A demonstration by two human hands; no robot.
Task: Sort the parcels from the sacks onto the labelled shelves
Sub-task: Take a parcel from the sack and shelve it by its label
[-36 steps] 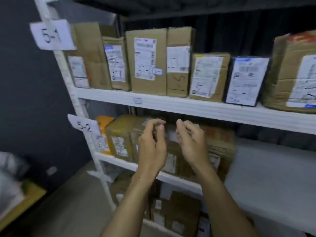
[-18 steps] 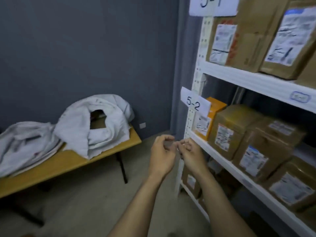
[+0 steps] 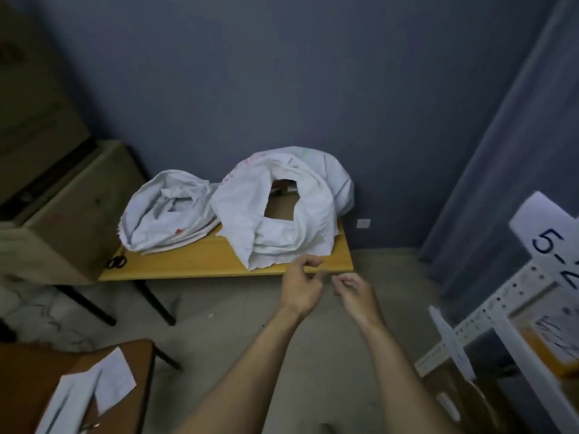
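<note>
Two white sacks lie on a yellow table (image 3: 200, 261) against the grey wall. The right sack (image 3: 238, 211) gapes open, and a brown cardboard parcel (image 3: 280, 209) shows inside it. The left sack (image 3: 163, 214) is crumpled and looks slack. My left hand (image 3: 300, 283) and my right hand (image 3: 354, 289) hover side by side just in front of the table's near right corner, fingers loosely curled and holding nothing. At the right edge stands the white shelf post (image 3: 501, 296) with a paper label (image 3: 551, 233) reading 5-2. An orange parcel (image 3: 551, 339) sits on that shelf.
A large cardboard box (image 3: 62, 214) stands at the left, touching the table's end, with black scissors (image 3: 117, 262) beside it. A brown desk (image 3: 31, 371) with white paper (image 3: 103, 383) fills the lower left corner. Bare concrete floor (image 3: 219, 324) lies between me and the table.
My view has swung left from the shelves to the table with the sacks. My fingertips, touching half a second ago, have drawn apart.
</note>
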